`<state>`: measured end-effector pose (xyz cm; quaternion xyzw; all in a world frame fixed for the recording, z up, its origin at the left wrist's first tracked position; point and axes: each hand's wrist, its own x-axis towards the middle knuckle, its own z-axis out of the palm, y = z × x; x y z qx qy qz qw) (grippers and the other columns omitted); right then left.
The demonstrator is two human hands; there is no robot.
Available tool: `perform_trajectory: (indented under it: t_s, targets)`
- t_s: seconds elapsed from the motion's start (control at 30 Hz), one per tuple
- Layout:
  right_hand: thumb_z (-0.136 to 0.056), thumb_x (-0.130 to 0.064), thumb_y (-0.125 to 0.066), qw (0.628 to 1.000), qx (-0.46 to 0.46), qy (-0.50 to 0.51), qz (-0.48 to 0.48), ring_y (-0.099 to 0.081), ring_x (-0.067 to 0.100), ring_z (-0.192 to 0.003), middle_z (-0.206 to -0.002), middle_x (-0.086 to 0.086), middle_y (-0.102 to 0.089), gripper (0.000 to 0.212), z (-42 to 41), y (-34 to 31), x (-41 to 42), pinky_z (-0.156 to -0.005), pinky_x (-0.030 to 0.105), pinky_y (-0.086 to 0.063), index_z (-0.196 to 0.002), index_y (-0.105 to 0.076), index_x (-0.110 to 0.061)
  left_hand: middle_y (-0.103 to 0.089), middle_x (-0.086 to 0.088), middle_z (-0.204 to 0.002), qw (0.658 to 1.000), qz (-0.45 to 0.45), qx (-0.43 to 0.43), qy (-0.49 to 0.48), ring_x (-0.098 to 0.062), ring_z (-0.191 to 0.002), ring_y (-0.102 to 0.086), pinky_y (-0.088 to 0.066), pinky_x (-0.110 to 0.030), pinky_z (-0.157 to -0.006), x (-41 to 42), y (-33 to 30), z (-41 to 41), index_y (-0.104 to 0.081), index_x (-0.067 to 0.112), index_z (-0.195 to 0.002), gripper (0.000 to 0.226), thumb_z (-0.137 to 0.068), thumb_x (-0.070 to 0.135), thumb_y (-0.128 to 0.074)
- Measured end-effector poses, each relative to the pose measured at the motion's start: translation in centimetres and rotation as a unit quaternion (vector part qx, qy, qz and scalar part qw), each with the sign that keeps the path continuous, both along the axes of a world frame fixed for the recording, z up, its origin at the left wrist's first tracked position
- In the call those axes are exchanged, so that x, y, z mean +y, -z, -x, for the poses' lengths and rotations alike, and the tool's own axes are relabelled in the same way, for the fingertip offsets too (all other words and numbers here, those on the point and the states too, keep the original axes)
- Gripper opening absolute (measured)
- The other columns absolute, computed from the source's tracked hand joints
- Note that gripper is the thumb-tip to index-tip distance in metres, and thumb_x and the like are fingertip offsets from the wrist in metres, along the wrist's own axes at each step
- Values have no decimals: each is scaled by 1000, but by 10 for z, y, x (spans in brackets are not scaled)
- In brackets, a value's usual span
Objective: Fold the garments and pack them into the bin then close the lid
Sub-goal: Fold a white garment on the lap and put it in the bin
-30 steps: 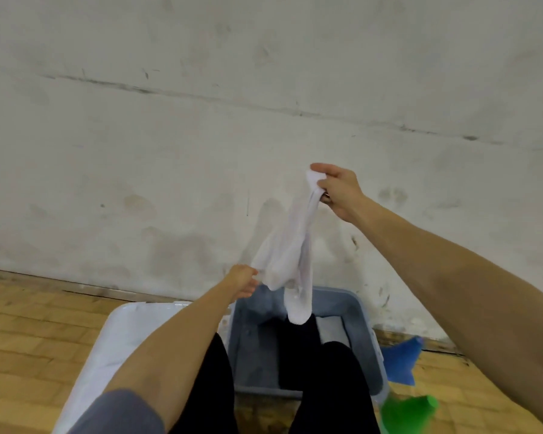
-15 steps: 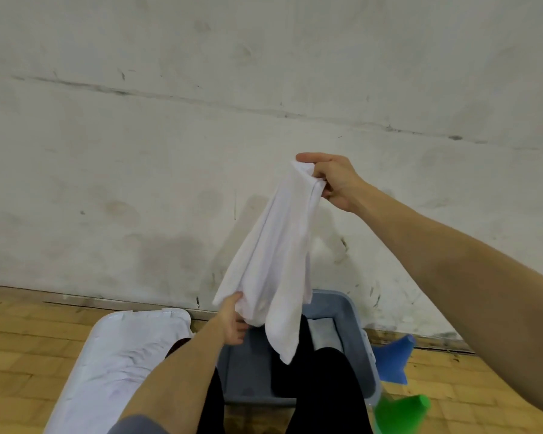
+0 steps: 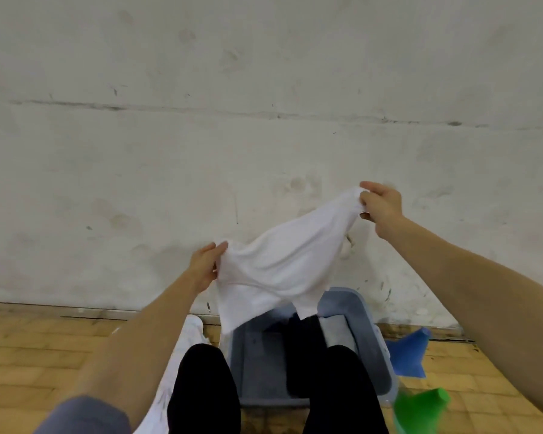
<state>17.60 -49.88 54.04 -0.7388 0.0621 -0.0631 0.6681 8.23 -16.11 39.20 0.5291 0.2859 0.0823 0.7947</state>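
A white garment point(image 3: 279, 264) hangs stretched in the air between both hands, above the bin. My left hand point(image 3: 205, 264) grips its lower left edge. Higher up and to the right, my right hand point(image 3: 381, 205) pinches its other end. The grey-blue bin point(image 3: 380, 349) stands open on the wooden floor against the wall, with a dark garment point(image 3: 304, 343) and a grey folded one point(image 3: 339, 332) inside. The white lid point(image 3: 185, 346) lies on the floor left of the bin, mostly hidden by my left arm and knee.
A blue garment point(image 3: 409, 352) and a green one point(image 3: 420, 408) lie on the floor right of the bin. My knees in black trousers point(image 3: 204, 386) are in front of the bin. A scuffed white wall point(image 3: 264, 120) rises right behind it.
The garment hung bunched from my raised right hand. My left hand took its lower edge and pulled left while my right hand came down, spreading the cloth wide.
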Motion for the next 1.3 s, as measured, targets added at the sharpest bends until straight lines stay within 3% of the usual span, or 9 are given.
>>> perform_trajectory:
  t_s: [0.17,0.27,0.6,0.73,0.83,0.93,1.1,1.2,1.3]
  targets:
    - [-82,2,-60,1000,-11,4,1,-63,22,-99,-115,12,-65,40,-4,13,-16,-93,32,-53,-120,-67,-10,-58,-10,-103,985,-140,20,-100,-25,-93,-53,-46,-35,-86,10,-40,-16,-57,9,-101,26,-90,30,-68]
    - [-83,-5,-70,1000,-15,-2,-14,-60,19,-99,-110,9,-65,33,-4,14,-21,-90,28,-49,-115,-70,-9,-55,-16,-134,986,-144,17,-83,-32,-115,-57,-47,-44,-99,17,-58,-26,-46,0,-137,68,-85,33,-75]
    - [-79,-1,-73,998,-2,43,-43,-65,28,-104,-112,15,-68,27,-11,27,-35,-98,42,-52,-104,-72,-12,-67,-16,-119,976,-159,47,-140,-27,-97,-65,-52,-36,-92,31,-99,-25,-61,-6,-122,50,-79,16,-79]
    - [-78,0,-75,998,-3,43,-38,-64,27,-106,-111,11,-66,27,-10,32,-41,-97,39,-53,-99,-73,-17,-61,-17,-127,956,-237,76,-152,-32,-116,-59,-47,-39,-102,43,-110,-24,-54,2,-130,59,-78,16,-78]
    - [-77,-1,-76,999,-1,42,-25,-63,26,-106,-112,10,-66,31,-11,35,-45,-97,38,-52,-104,-73,-15,-68,-14,-99,977,-174,65,-109,-21,-96,-62,-52,-36,-92,42,-128,-25,-63,-2,-98,20,-83,9,-72]
    - [-77,-4,-77,999,-10,32,1,-63,24,-105,-114,10,-67,32,-9,35,-45,-95,33,-51,-108,-73,-11,-65,-13,-111,991,-120,36,-39,-24,-93,-63,-51,-37,-86,40,-140,-20,-65,3,-108,21,-88,9,-70]
    - [-77,-6,-77,986,-60,46,149,-64,24,-95,-105,15,-70,28,-3,41,-49,-91,31,-51,-104,-74,-4,-67,-16,-115,920,-388,48,-30,-32,-104,-62,-54,-42,-91,51,-134,-17,-74,9,-98,24,-88,-2,-55]
    - [-82,-10,-73,962,-106,52,247,-66,31,-95,-97,17,-73,20,-2,43,-49,-90,34,-52,-100,-75,-1,-64,-18,-110,963,-265,39,-21,-27,-89,-62,-54,-35,-80,51,-142,-14,-70,0,-103,20,-90,-4,-55]
    - [-87,-12,-68,950,-116,43,286,-65,30,-87,-95,19,-71,14,-4,44,-45,-76,29,-46,-93,-74,0,-59,-22,-115,993,-95,23,68,-31,-104,-60,-50,-40,-89,49,-150,-6,-60,-5,-118,37,-93,-7,-34]
